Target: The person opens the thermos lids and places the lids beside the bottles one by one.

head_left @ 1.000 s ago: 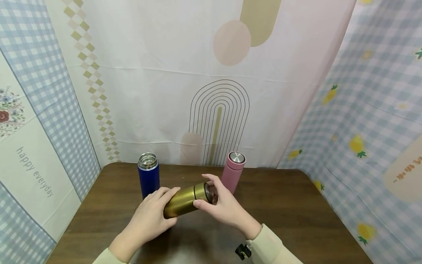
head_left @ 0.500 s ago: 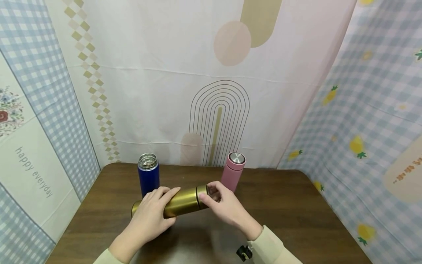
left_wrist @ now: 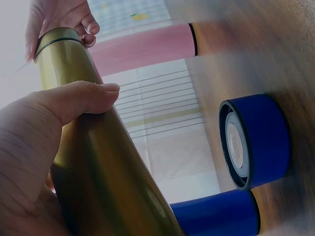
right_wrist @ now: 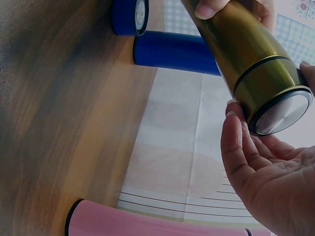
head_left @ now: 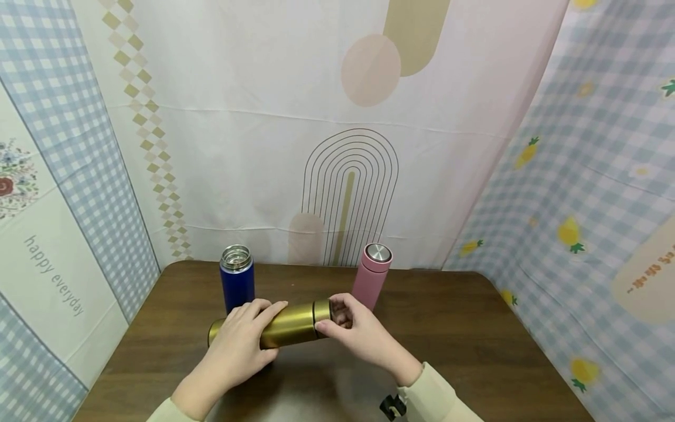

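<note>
A patterned cloth backdrop (head_left: 237, 176) is hung behind a brown wooden table (head_left: 464, 351). A gold bottle (head_left: 290, 325) is held raised over the near middle of the table; its long axis is laid close to level, running left to right across the person's front, with the base turned to the left and the top end pointed to the right. In the head view the top end is seen slightly higher than the base. A pink bottle (head_left: 369, 287) is stood upright behind the right end, its top covered. A blue bottle (head_left: 238, 290) is stood upright behind the left end, partly hidden, its steel mouth exposed. The gold body is grasped by the left hand (head_left: 237, 346), fingers laid over it and thumb on the near side. The cap (head_left: 323, 316) is pinched between thumb and fingertips of the right hand (head_left: 361, 328), the palm being kept off the end. A blue lid (left_wrist: 268, 142) is rested on the table near the blue bottle, inner side up. On the cap's end a silver disc (right_wrist: 284, 115) is seen.
</note>
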The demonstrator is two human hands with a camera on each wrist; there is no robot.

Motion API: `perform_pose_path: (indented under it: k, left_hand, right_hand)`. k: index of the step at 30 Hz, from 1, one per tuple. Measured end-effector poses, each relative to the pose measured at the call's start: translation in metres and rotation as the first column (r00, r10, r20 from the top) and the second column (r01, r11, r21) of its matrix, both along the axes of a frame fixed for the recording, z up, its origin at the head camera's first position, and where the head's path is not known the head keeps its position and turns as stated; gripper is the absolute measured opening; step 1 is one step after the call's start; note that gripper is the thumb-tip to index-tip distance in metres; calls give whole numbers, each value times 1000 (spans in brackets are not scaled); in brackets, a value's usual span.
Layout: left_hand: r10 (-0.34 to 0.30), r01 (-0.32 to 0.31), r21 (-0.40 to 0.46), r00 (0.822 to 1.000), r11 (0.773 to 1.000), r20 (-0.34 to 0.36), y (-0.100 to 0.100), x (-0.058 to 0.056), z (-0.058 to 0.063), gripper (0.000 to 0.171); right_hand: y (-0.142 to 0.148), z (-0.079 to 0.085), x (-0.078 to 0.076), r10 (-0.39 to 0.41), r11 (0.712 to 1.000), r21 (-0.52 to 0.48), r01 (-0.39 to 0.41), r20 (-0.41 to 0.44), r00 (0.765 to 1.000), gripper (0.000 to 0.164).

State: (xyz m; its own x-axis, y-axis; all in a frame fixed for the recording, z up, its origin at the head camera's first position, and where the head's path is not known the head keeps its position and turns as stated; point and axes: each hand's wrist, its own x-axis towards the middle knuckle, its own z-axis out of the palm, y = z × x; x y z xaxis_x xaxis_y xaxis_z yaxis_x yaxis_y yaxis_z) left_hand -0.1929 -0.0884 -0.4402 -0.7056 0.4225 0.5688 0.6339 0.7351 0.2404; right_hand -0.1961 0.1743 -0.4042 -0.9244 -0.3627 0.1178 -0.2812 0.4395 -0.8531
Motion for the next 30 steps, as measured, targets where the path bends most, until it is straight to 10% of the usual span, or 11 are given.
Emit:
perform_pose_path:
  k: [18, 30]
  left_hand:
    - [-14, 13, 12, 991, 1000, 131, -6, 1, -1, 81]
    - [-32, 33, 24, 999, 999, -22, -4, 1, -1, 85]
  right_hand:
    - [-1, 3, 6, 154, 988, 76, -137, -310, 938, 61]
    - [-5, -1, 5, -29, 999, 33, 32, -76, 997, 55]
